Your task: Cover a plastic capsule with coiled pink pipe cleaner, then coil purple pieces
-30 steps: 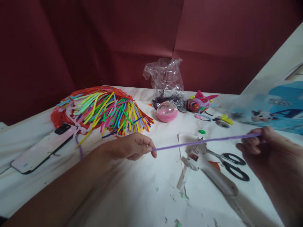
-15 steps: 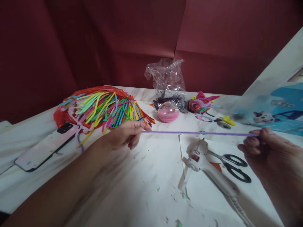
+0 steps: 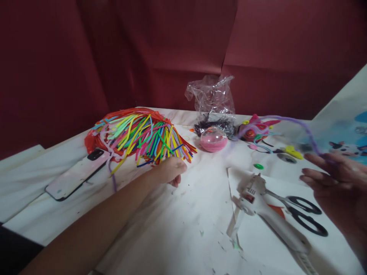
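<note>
A purple pipe cleaner (image 3: 310, 135) arches up from my right hand (image 3: 341, 181), which pinches one end of it at the right. Its far end is loose and smeared by motion above the table. My left hand (image 3: 171, 170) is closed with curled fingers, with nothing visible in it. Just behind that hand lies a bundle of many-coloured pipe cleaners (image 3: 134, 135) on a red plastic wrapper (image 3: 91, 142). A clear plastic ball with pink in its lower half (image 3: 213, 140) sits beyond, between the two hands.
Below my right hand, a hot glue gun (image 3: 275, 217) and black-handled scissors (image 3: 308, 215) lie on white paper. A phone (image 3: 76, 175) rests at left. Behind are a clear bag (image 3: 213, 99), a pink pipe-cleaner figure (image 3: 254, 131), yellow pieces (image 3: 293, 152) and a green piece (image 3: 258, 166).
The purple pipe cleaner was stretched straight between both hands. Its left end has come out of my left hand, and it now curves upward from my right hand. The view has shifted slightly left.
</note>
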Motion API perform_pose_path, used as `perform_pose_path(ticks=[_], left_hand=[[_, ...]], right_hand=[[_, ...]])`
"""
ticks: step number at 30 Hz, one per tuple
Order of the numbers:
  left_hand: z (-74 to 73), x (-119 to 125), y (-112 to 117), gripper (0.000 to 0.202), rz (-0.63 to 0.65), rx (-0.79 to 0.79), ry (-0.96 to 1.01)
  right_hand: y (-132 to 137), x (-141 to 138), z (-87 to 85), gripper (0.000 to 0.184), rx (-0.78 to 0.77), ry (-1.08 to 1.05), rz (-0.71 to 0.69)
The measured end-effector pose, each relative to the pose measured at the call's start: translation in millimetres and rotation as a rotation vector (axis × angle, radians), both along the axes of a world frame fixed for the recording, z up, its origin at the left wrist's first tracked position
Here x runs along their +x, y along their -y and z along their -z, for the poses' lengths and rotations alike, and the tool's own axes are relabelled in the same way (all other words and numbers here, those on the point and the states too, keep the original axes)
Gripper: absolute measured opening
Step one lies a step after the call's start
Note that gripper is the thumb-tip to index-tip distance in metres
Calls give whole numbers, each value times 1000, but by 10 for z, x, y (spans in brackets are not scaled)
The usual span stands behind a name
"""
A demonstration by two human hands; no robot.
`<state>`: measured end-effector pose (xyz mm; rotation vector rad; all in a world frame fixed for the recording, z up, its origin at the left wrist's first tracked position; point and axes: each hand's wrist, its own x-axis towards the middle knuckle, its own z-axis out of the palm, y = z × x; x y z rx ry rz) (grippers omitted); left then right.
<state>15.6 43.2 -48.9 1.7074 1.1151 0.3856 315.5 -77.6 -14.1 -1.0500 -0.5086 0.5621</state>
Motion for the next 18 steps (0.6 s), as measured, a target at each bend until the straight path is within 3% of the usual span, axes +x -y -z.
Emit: perform_pose_path(ticks=[4,8,13,16,18], left_hand=[[-16,0,84,15,133,7,-116],[-48,-7,134,17,155,55,-118],[-183,101,300,59,110,89,143],[-272,223,502,49,209,-49,305],[-294,287,629,33,306,-403,528]], right_hand=[[-6,-174,-22,23,-46,-31,-46],[-30,-211,-24,27,-93,-76,-91],[-9,-290,19,37,-228,-63,-265],[12,-385,90,35,-276,33,-414],[19,-414,138,30,-280,93,-494]])
